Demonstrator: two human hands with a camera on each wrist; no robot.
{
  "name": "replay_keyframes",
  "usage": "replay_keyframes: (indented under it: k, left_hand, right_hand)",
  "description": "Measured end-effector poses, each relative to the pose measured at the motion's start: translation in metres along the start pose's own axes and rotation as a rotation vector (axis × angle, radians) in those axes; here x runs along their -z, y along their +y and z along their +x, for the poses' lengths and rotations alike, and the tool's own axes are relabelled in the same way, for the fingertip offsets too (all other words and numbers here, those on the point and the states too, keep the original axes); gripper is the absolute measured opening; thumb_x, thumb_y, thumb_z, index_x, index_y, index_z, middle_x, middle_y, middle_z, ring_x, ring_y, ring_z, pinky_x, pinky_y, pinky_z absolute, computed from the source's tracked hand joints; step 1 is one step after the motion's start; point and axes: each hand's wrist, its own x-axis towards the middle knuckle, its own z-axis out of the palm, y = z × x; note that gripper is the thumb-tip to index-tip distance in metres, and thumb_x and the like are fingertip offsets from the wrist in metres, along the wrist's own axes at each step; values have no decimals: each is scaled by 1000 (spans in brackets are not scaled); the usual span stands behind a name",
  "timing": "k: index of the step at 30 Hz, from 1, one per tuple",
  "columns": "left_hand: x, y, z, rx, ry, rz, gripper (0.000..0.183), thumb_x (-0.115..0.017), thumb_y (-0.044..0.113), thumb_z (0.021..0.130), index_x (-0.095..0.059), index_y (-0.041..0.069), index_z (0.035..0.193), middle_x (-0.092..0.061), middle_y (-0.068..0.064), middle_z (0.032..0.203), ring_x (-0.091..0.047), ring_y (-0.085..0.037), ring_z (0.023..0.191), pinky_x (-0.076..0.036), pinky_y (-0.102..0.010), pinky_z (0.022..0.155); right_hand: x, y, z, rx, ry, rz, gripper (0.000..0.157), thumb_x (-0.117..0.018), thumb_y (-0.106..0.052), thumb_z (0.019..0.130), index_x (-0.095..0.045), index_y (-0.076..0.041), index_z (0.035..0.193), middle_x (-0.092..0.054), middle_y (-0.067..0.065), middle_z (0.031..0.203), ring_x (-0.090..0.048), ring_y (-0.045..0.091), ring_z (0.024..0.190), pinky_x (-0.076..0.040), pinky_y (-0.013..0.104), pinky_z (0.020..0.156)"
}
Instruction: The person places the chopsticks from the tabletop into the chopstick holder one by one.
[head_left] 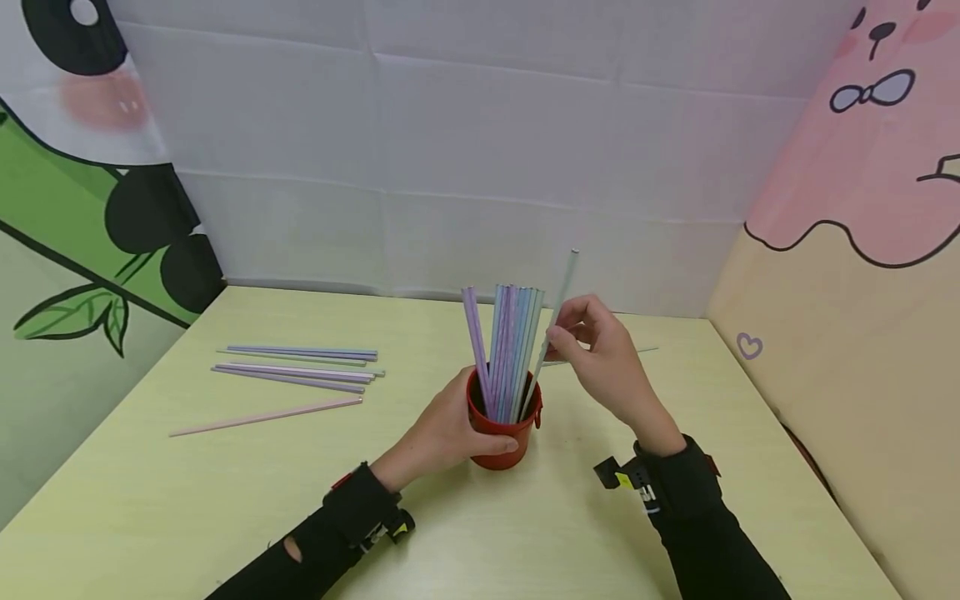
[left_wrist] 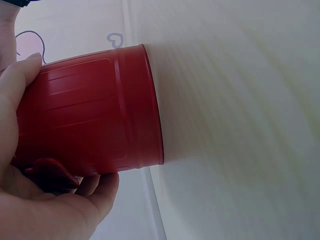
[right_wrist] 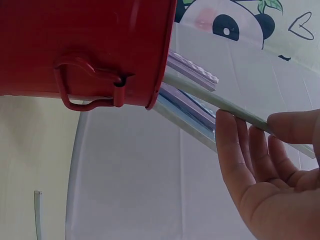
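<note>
A small red metal bucket (head_left: 501,450) stands upright on the table, holding a bunch of purple, blue and pale green straw-like sticks (head_left: 510,342). My left hand (head_left: 442,421) grips the bucket from its left side, thumb across the front; in the left wrist view the fingers wrap around the red wall (left_wrist: 95,110). Between thumb and fingers, my right hand (head_left: 600,354) pinches a pale green straw-like stick (head_left: 566,287). It leans to the right, its lower end inside the bucket's rim. The right wrist view shows this pinched stick (right_wrist: 200,93) beside the others.
Several purple, blue and green sticks (head_left: 300,375) lie at the table's left, with a pink one (head_left: 266,417) nearer. Another pale green stick (head_left: 647,350) lies behind my right hand. A white sheet (head_left: 480,167) hangs at the table's back edge, with printed panels on both sides.
</note>
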Motion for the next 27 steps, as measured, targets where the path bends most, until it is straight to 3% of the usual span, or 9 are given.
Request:
replay_keyframes:
  k: [12,27]
  left_hand:
    - [1,-1,0,-18,-22,-6,95,-95,22,81,-38,22,157,-55,2,148,-58,-22,133,-53,-51,109]
    - [1,0,-1,-1,-16,5,95,-96,24,80,-38,20,156,-56,2,147,-58,-22,133,-54,-50,108]
  right_hand:
    - [-6,13,3,-84,-51,-19,17,-60,-4,107,-53,0,122,-59,18,111,-74,33,97,-65,34,80]
    - [5,17,5,-75,-16,-96,20,-62,-8,107,-56,-3,125,-64,16,111,-75,29,92,-65,33,82]
